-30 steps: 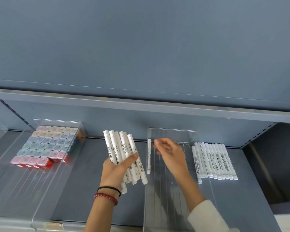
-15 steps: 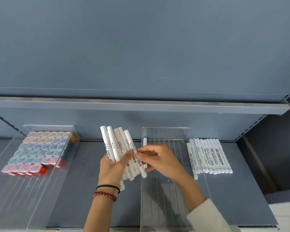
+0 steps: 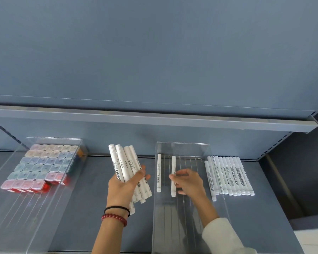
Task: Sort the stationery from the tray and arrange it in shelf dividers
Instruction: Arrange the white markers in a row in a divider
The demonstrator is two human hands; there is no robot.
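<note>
Now your left hand [image 3: 126, 183] is clamped round a bundle of white markers [image 3: 124, 165], holding it tilted above the grey shelf [image 3: 92, 189], between the two clear dividers. Your right hand [image 3: 190, 182] reaches into the middle divider [image 3: 182, 143], and its fingers and thumb pinch one marker [image 3: 173, 162] at mid-length. Whether that marker rests on the divider floor or sits just over it cannot be told. A placed marker [image 3: 159, 173] lies parallel to it, against the divider's left wall. Just beyond the right wall, a row of markers [image 3: 229, 176] lies side by side on the shelf. The left divider [image 3: 53, 138] holds rows of small pastel and red cases [image 3: 44, 162]. A black band [image 3: 117, 208] and a red bead bracelet [image 3: 115, 218] circle your left wrist.
</note>
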